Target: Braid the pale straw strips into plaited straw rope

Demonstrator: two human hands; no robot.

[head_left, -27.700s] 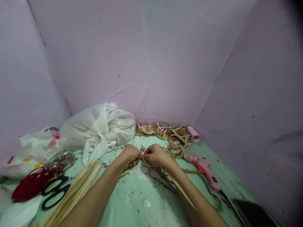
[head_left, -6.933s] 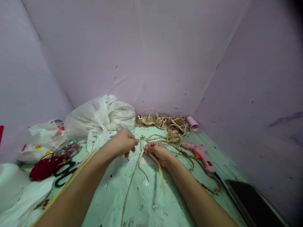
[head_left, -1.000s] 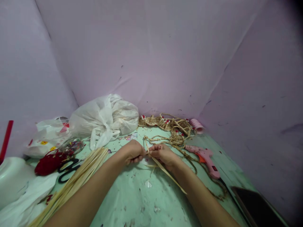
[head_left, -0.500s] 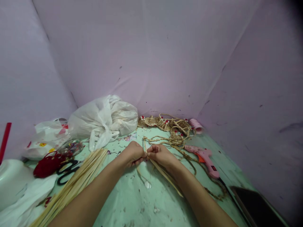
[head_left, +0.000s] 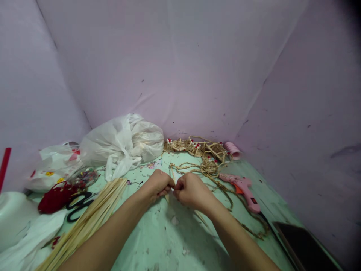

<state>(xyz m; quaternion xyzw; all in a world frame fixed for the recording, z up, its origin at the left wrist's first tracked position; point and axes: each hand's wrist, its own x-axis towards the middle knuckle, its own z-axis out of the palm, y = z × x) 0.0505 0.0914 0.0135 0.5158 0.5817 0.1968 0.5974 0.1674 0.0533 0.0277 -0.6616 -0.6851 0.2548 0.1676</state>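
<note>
A left forearm and right forearm, both bare, slant in from the near edge as the left hand and right hand meet mid-scene, each curled into a pinch.

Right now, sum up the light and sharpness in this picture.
Head view: dim, top right corner black; head view: soft shadow on the table below the right hand; head view: fine detail of the strand lost to softness.

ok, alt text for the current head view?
Left hand and right hand close together, pinching a thin straw strand over a green table. Left: straw strips, scissors, white plastic bag. Right: pink glue gun. Behind: beaded woven pieces.
</note>
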